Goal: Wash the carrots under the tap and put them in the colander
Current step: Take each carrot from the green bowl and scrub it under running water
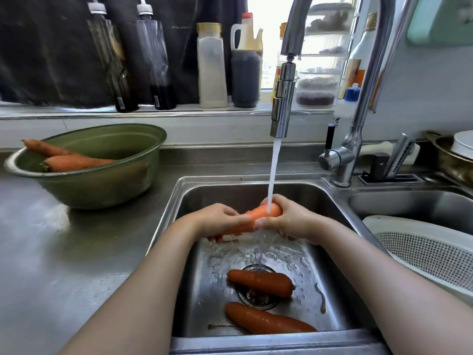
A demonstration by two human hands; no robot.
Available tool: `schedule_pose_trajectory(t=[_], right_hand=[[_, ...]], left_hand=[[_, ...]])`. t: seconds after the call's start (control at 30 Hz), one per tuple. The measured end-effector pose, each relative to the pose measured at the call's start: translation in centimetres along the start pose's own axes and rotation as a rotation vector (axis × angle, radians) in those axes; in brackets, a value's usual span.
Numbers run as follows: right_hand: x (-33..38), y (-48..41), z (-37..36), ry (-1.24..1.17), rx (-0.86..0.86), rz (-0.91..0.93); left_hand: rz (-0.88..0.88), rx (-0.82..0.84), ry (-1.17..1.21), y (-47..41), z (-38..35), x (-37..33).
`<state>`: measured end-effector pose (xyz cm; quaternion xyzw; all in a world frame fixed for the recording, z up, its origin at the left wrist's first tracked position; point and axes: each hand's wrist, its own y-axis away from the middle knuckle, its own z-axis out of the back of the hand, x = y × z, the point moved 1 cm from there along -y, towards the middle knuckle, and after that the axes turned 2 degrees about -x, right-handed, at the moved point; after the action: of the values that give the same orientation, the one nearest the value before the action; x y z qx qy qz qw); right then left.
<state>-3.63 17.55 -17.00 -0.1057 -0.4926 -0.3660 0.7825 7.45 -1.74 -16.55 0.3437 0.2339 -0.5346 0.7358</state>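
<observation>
The steel table (64, 252) carries the sink (230, 193), with a green bowl (102, 185) at its left and a white colander (422, 247) at its right. The tap (281, 98) runs. Over the sink, left grip (220, 217) and right grip (286, 219) both clamp one carrot (258, 213) under the stream. A second carrot (259, 282) lies across the drain, a third carrot (266, 320) nearer. The bowl carrots (76, 162) number two.

The steel counter (64, 252) carries a green bowl (102, 190) at the left. In its sink (256, 179) one carrot (259, 282) lies across the drain (253, 297), another carrot (266, 321) nearer me.
</observation>
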Motion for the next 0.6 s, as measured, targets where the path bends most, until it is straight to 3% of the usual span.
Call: schedule_pose_trajectory(t=[0.3,0.43,0.6], right_hand=[[-3.2,-1.2,-0.4,-0.034,-0.088,-0.321],[-5.0,-1.8,-1.9,-0.008,0.063,-0.413],[-5.0,-1.1,-2.2,0.267,0.232,-0.437]], left_hand=[[-0.007,-0.056,-0.095,-2.0,-1.6,2.4],[0.043,-0.006,-0.197,-3.0,-3.6,4.4],[0.097,0.083,-0.389,-3.5,-5.8,4.6]])
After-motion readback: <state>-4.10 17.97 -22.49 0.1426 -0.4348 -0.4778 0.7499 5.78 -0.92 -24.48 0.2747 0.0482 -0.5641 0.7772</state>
